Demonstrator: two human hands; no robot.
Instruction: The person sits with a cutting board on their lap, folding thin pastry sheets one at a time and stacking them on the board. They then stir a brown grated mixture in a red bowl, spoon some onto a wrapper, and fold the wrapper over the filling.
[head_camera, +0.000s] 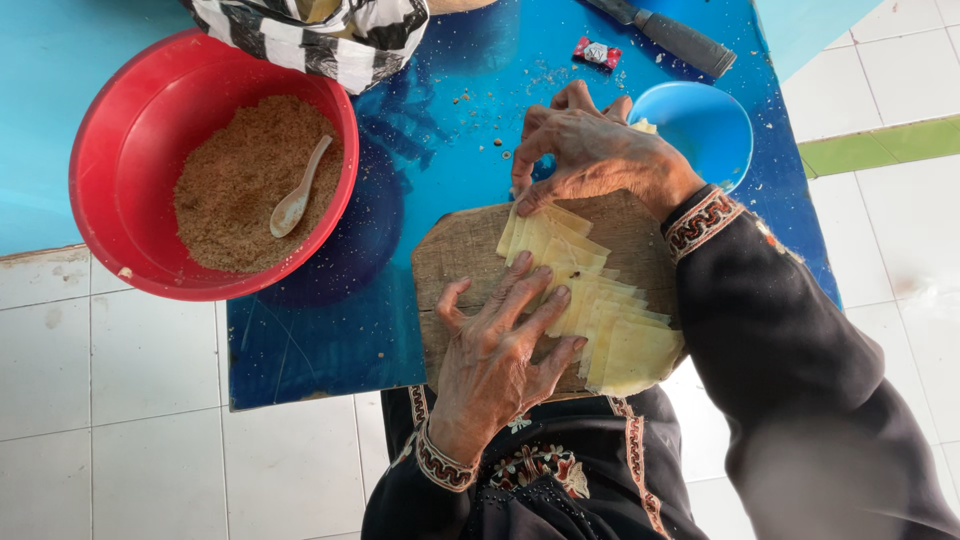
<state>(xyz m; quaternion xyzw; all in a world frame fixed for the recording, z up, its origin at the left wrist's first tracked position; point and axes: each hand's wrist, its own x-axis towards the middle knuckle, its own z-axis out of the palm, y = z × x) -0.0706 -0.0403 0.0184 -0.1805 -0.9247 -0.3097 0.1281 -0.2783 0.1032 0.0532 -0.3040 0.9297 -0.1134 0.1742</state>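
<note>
— Bowl (110, 130), red, sat left with brown crumbs (235, 185) and 1 spoon (295, 200)?
— Yes. Left hand (495, 350), fingers spread, pressed the fanned pastry sheets (600, 320) on the wooden board (460, 250); right hand (600, 150) pinched the top sheet's corner. Peeling 1 free looked underway, needing a gentle lift.

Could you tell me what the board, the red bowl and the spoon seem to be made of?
The board looks like bare, unfinished wood: dull brown with visible grain and worn edges. The red bowl seems to be plastic: uniform colour, smooth and slightly glossy rim. The spoon looks like pale plastic or possibly ceramic; its smooth off-white surface leaves that open.
</note>
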